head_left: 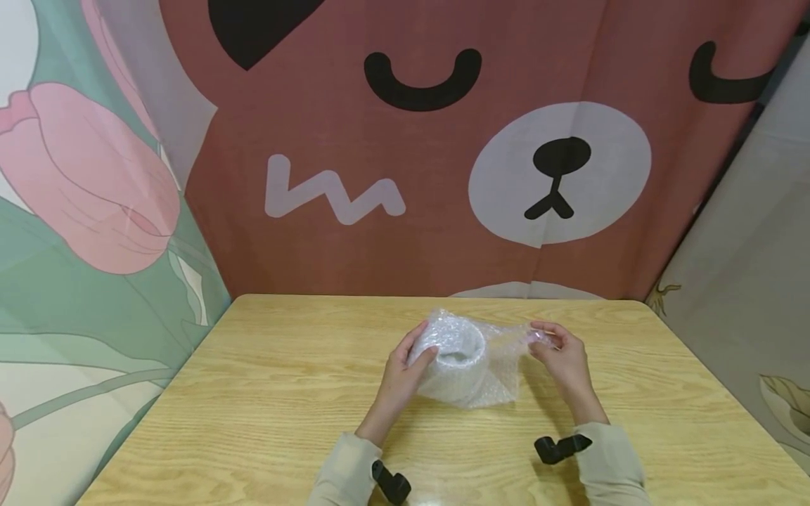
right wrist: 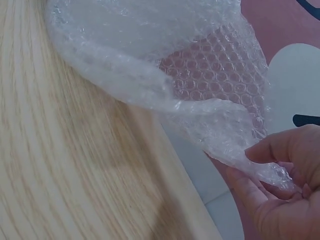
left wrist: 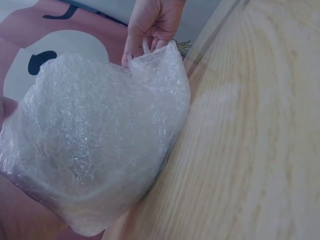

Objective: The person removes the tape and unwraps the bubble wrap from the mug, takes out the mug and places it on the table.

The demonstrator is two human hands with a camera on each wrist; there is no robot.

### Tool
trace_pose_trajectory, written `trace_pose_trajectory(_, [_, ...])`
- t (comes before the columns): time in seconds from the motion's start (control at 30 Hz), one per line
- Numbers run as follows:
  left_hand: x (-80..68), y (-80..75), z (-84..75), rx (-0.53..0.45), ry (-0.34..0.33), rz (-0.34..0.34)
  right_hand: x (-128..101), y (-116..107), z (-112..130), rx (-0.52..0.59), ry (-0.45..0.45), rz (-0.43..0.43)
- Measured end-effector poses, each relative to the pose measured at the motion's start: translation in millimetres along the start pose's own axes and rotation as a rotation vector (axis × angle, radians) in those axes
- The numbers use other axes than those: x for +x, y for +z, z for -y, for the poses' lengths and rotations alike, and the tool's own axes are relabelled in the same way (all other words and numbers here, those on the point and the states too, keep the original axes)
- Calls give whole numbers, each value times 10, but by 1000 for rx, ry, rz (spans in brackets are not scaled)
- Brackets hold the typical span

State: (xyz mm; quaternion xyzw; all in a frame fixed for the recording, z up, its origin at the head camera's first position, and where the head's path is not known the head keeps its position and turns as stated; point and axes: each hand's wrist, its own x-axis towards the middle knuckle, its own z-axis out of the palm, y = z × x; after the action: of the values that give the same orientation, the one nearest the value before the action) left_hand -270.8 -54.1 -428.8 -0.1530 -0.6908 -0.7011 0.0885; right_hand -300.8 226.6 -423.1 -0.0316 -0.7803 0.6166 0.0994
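Observation:
A roll of clear bubble wrap [head_left: 452,383] is held low over the wooden table, its round opening facing up toward the head camera. My left hand [head_left: 405,362] grips the roll from its left side, thumb on the near rim and fingers behind. Off to the right, my right hand [head_left: 563,355] pinches the loose end of the bubble wrap [right wrist: 220,130] between thumb and fingers. That end stretches as a see-through sheet from the roll to the right hand. The left wrist view shows the bulging wrapped side [left wrist: 95,130]; whatever lies inside is hidden.
The light wooden table [head_left: 272,393] spreads out on all sides of the hands. Behind it hangs a curtain with a bear face [head_left: 342,260], and a flower-patterned cloth [head_left: 95,183] hangs at the left. Small black wrist cameras [head_left: 560,448] sit at both cuffs.

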Motion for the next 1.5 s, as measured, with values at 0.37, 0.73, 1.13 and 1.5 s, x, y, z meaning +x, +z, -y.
trace_pose_trajectory(0.37, [-19,-2,-278,64,15,-27,21,30,82,40,-85,-19])
trace_pose_trajectory(0.73, [34,12,-105,202,104,-15,0,-29,144,-46,-127,14])
trace_pose_trajectory(1.13, [45,-103,-225,386,222,102,-32,-30,265,-163,-166,10])
trace_pose_trajectory(1.5, [104,-125,-360,626,408,186,-83,-27,303,-430,-415,-27])
